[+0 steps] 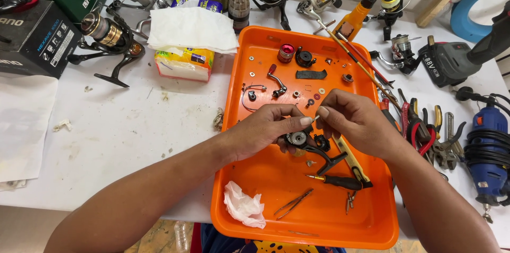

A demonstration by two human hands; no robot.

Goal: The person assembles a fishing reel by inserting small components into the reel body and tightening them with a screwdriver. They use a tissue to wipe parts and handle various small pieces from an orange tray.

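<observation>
Over at the table's left edge sits a black box [34,38], then a reel [109,38] and a tissue pack [186,45]. Mid-tray [239,99], the left hand [265,128] grips a black reel body [305,144], the right hand [356,123] pinching a tiny part [315,118] above it. Screwdriver [337,181] and tweezers [293,203] lie near the tray's front edge, pliers [425,131] crowding the table's right.

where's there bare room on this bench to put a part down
Bare patches: the white table left of the orange tray, below the tissue box; and the tray's near floor between the crumpled tissue and the tweezers. Crowded: the tray's far half with small parts, the pliers to the right, and the reels along the back.
</observation>
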